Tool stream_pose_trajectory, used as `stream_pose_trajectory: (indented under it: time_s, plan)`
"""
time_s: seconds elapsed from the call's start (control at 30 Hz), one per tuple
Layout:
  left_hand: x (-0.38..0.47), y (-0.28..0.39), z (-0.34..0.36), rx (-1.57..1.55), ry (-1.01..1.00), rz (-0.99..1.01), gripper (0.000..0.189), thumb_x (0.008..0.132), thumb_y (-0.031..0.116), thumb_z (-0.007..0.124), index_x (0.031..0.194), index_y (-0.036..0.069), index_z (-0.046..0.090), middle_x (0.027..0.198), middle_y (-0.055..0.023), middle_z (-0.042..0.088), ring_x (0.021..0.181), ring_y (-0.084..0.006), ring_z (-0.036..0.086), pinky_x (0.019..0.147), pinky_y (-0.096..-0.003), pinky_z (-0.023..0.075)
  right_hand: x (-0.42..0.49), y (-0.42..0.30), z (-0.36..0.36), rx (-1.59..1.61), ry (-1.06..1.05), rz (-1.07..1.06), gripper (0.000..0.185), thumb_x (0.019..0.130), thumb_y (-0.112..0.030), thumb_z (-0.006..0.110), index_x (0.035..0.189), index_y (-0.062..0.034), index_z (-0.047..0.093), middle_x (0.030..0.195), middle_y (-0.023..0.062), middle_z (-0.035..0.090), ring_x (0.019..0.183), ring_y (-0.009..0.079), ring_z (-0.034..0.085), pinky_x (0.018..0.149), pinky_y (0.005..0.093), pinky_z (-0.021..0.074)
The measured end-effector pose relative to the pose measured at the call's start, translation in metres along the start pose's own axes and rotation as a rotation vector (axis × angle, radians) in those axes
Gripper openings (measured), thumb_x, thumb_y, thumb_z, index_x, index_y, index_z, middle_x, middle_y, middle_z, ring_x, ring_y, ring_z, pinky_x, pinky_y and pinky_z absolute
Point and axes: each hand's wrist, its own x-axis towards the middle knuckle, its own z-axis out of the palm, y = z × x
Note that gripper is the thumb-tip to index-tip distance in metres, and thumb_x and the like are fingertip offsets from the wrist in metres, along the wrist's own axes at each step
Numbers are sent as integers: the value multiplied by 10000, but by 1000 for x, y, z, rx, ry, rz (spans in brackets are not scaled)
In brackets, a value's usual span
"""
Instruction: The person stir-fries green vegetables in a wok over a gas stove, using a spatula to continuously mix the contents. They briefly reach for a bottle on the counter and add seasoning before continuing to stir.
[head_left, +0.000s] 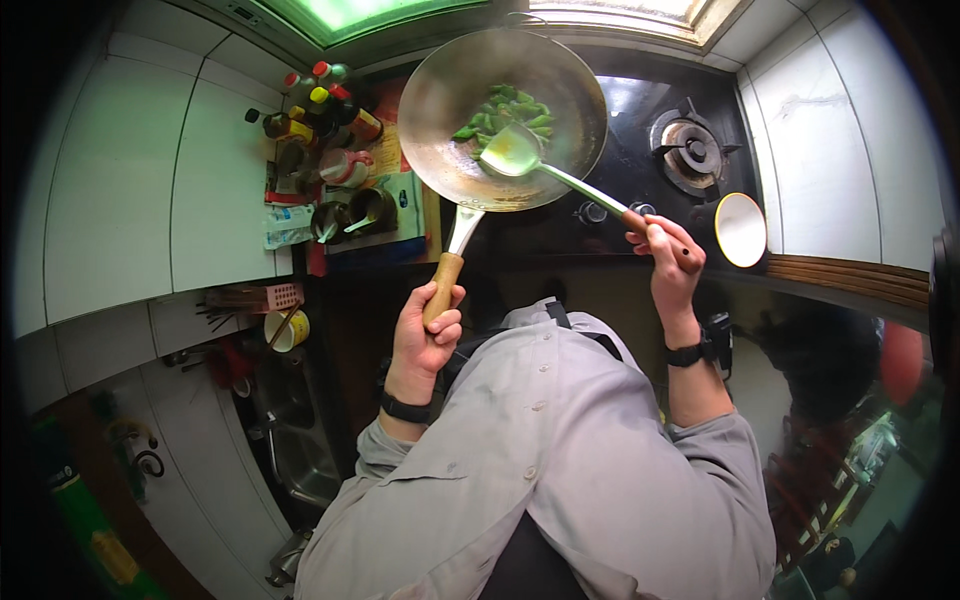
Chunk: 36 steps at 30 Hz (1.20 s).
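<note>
My left hand (431, 326) is wrapped around the wooden handle of a metal wok (435, 161) that sits over the left part of the stove. In my right hand (667, 259) is a wok spatula (581, 186) with a metal shaft and a wooden grip. Its blade rests inside the wok, against the near side of a heap of cut green vegetables (517, 112), perhaps peppers. Part of the heap is hidden behind the blade. A faint haze hangs over the wok.
Seasoning bottles (322, 105), a lidded jar (345, 166) and two dark pots with spoons (371, 210) crowd the left counter. To the right are a bare gas burner (696, 150) and a white bowl with a yellow rim (741, 230). A steel sink (300, 450) lies lower left.
</note>
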Motion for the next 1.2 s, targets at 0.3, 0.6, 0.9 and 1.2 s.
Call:
stream_pose_trajectory:
  time_s: [0.3,0.6,0.9,1.2]
  plan:
    - [0,-1,4,15,29,17,265,959,221,566,1145,48,492,979,-95,632,455,-58,424,392,-194,328,8,-14,-11,-74,48,-9,190,935,-63,590,1043,65,681,880,139,729,725,160,710,651,240,551]
    - [-1,-5,1,24,10,67,302,961,231,567,1167,32,473,974,-96,624,449,-51,417,388,-189,325,4,-16,-17,-88,105,-34,235,938,-99,566,1020,93,673,852,176,723,701,209,710,642,275,565]
    - [-2,-7,2,17,-20,92,309,960,215,547,1224,72,472,970,-79,610,449,-42,402,391,-183,323,39,23,27,176,80,27,293,955,-138,550,1134,82,623,1033,220,713,802,241,719,707,301,585]
    - [-4,-5,7,8,-8,92,338,967,224,531,1274,90,485,944,-71,596,458,-36,394,400,-178,319,37,20,24,-48,-27,-68,293,961,-131,545,1131,94,621,1043,230,708,880,265,726,699,304,601]
